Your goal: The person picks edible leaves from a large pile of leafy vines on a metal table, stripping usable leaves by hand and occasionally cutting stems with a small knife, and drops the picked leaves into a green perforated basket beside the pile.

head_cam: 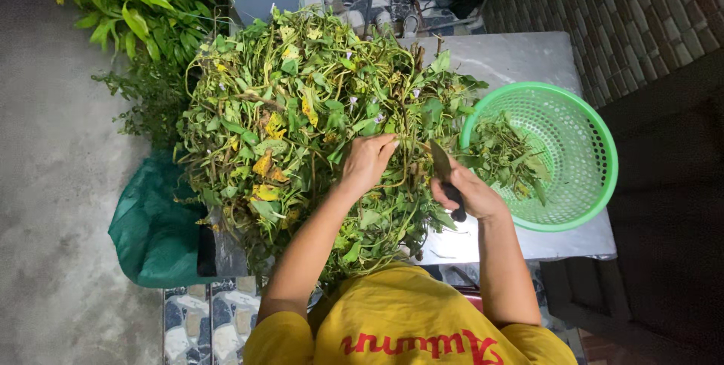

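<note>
Head view: left hand (367,161) rests on the vine pile (302,116), fingers curled around green stems near the pile's right edge. Right hand (471,193) is closed around the black handle of a knife (445,176); the blade points up toward the stems held by the left hand. The pile, green leaves mixed with yellowed ones, covers most of the grey counter (528,59). A green basket (581,154) sits on the counter just right of the right hand and contains cut greens (504,154). A green bag (154,229) lies on the floor, left of the counter.
</note>
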